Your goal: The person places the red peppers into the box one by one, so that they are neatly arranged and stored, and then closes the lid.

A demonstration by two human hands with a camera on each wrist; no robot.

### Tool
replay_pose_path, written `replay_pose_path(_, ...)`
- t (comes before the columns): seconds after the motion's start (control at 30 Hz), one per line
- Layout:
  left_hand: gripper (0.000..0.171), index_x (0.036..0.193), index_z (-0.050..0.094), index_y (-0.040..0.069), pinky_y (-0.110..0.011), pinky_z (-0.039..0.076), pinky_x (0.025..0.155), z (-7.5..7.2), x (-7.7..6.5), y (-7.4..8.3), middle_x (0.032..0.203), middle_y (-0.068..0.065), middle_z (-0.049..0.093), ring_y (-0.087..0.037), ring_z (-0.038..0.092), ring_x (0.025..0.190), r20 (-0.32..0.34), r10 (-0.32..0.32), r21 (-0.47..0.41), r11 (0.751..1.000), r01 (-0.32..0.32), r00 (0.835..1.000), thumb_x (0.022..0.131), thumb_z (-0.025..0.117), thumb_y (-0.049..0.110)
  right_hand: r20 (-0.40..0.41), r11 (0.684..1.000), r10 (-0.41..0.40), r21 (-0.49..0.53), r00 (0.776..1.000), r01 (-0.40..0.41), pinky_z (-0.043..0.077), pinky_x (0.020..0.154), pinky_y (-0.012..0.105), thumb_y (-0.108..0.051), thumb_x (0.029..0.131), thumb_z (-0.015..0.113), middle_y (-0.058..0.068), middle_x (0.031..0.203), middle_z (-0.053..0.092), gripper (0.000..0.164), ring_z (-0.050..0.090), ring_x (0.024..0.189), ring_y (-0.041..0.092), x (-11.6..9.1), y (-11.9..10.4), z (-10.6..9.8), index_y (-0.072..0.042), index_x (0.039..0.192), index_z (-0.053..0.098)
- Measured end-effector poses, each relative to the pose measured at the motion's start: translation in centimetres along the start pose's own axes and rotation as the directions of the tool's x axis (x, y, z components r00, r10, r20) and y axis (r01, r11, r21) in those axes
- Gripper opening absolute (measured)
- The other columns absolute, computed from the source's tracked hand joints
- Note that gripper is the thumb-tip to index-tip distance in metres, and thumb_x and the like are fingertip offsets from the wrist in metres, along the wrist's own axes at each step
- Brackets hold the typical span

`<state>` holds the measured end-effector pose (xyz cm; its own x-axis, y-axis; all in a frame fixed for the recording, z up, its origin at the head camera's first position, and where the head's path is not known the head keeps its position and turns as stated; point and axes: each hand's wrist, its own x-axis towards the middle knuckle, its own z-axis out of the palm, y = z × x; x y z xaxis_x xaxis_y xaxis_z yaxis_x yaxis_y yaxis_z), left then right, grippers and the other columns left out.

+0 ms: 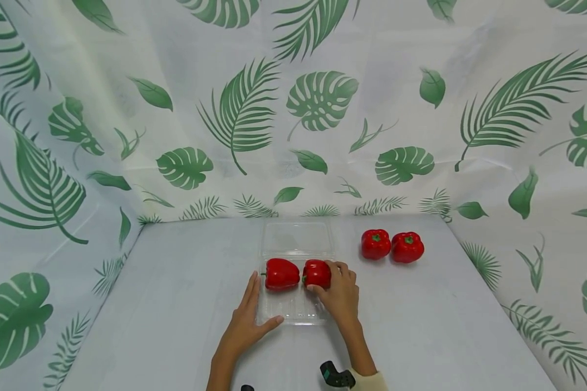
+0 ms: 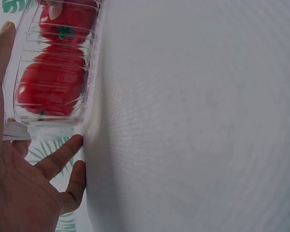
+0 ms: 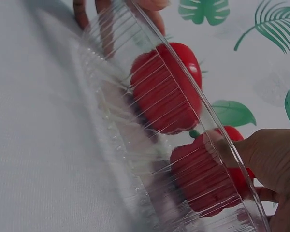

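A clear plastic clamshell container (image 1: 295, 312) lies on the table with its lid (image 1: 297, 237) folded back, away from me. Inside its back left part, a red bell pepper (image 1: 281, 275) rests on its side, green stem pointing left. My right hand (image 1: 341, 296) grips a second red bell pepper (image 1: 317, 274) in the right half, thumb at the front and fingers over its far right side. Along the container's left wall lie the straight fingers of my left hand (image 1: 244, 323), its thumb reaching to the front edge. The left wrist view shows both peppers through the ribbed wall (image 2: 53, 104).
Two more red bell peppers, one (image 1: 375, 244) beside the other (image 1: 407, 247), stand stem-up at the back right of the white table (image 1: 176, 304). A leaf-printed cloth (image 1: 318, 184) hangs behind the table and along both sides.
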<state>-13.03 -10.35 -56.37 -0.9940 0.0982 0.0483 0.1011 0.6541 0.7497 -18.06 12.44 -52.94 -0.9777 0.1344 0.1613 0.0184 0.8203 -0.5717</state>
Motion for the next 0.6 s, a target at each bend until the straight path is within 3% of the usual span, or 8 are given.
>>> replay_pose_path(0.6,0.106,0.158,0.009,0.027,-0.077,0.031,0.100,0.25,0.09,-0.34,0.166,0.012,0.002,-0.032,0.024,0.149,0.008,0.006,0.005,1.000,-0.006,1.000,0.078,0.070,0.062,0.033,0.998,-0.008,0.062,0.999,0.006,0.052,0.093,0.058,-0.027,0.072,0.087,0.019,0.139,0.047,0.082,0.048,0.125,0.039,-0.08,0.19,-0.27,-0.009,0.142,0.047)
